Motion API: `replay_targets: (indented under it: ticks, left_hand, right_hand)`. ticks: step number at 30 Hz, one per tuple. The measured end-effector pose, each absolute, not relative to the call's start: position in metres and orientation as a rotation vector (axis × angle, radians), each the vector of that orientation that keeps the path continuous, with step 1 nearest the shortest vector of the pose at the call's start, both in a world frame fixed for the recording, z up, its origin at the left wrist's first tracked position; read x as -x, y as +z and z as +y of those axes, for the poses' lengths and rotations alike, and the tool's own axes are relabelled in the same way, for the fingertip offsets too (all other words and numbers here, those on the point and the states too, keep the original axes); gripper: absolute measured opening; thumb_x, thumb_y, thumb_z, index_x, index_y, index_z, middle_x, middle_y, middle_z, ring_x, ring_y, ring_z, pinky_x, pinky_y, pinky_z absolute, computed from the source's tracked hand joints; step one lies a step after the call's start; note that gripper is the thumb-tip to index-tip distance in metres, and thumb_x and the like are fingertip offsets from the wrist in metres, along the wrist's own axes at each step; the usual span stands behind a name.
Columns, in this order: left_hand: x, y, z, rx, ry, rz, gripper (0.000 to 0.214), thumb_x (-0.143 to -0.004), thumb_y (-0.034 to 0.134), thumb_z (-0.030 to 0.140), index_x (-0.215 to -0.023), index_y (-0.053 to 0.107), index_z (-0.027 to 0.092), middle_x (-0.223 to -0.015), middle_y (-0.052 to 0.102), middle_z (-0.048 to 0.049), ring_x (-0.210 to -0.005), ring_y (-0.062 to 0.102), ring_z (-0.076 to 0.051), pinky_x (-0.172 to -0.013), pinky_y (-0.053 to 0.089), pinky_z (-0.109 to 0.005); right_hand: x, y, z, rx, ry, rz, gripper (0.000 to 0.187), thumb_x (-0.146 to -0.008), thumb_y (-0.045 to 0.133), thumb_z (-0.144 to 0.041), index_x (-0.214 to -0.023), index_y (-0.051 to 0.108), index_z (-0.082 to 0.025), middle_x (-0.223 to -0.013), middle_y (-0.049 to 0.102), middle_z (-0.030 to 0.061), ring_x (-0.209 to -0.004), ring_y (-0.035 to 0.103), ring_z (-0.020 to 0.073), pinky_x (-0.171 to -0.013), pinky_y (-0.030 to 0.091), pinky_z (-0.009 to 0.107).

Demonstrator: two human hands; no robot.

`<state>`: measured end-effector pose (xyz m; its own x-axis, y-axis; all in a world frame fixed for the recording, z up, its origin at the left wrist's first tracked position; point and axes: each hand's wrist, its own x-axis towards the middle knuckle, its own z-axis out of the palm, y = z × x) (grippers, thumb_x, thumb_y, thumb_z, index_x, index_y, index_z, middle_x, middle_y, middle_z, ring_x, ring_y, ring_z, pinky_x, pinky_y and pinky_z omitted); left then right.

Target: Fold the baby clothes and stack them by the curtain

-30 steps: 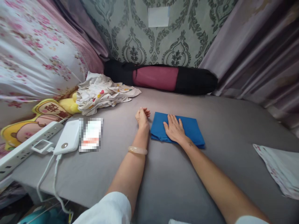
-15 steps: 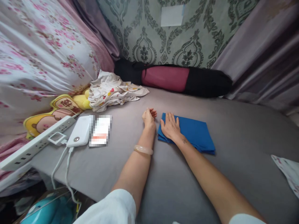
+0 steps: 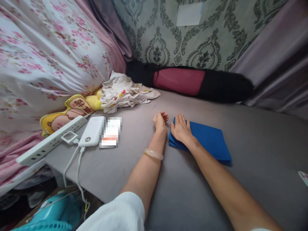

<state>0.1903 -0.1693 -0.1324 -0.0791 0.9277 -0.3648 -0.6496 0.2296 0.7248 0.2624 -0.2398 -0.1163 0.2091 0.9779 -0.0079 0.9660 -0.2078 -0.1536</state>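
Observation:
A folded blue cloth (image 3: 207,141) lies flat on the grey bed sheet (image 3: 183,192). My right hand (image 3: 181,130) rests palm down on the cloth's left end, fingers stretched out and together. My left hand (image 3: 160,121) lies on the sheet just left of the cloth, fingers curled in loosely with nothing visible in them. A pale bangle (image 3: 153,154) circles my left wrist.
A crumpled white patterned garment (image 3: 125,93) lies at the back left beside a yellow plush (image 3: 69,110). A white power strip (image 3: 51,141), a power bank (image 3: 91,136) with cables and a blurred card (image 3: 110,132) sit left. A black and maroon roll (image 3: 192,81) lines the wall.
My right hand has slid leftward along the blue cloth to its left end. The view has turned left, so everything sits further right in frame. My left hand stays put.

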Motion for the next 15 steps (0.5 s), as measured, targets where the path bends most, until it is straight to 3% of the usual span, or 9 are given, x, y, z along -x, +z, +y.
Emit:
replay_targets:
  ticks: [15]
  left_hand:
    - [-0.189,-0.131,-0.167,-0.332,1.347,0.957,0.023,-0.088,0.043,0.024,-0.071,0.056,0.015,-0.058,0.056,0.0018,-0.049,0.052,-0.008,-0.059,0.039,-0.022]
  right_hand:
    - [-0.258,-0.131,-0.233,2.294,0.158,-1.989,0.062,-0.097,0.022,-0.034,-0.149,0.031,0.000,-0.158,0.024,0.0164,-0.147,0.015,0.0279,-0.119,0.012,0.050]
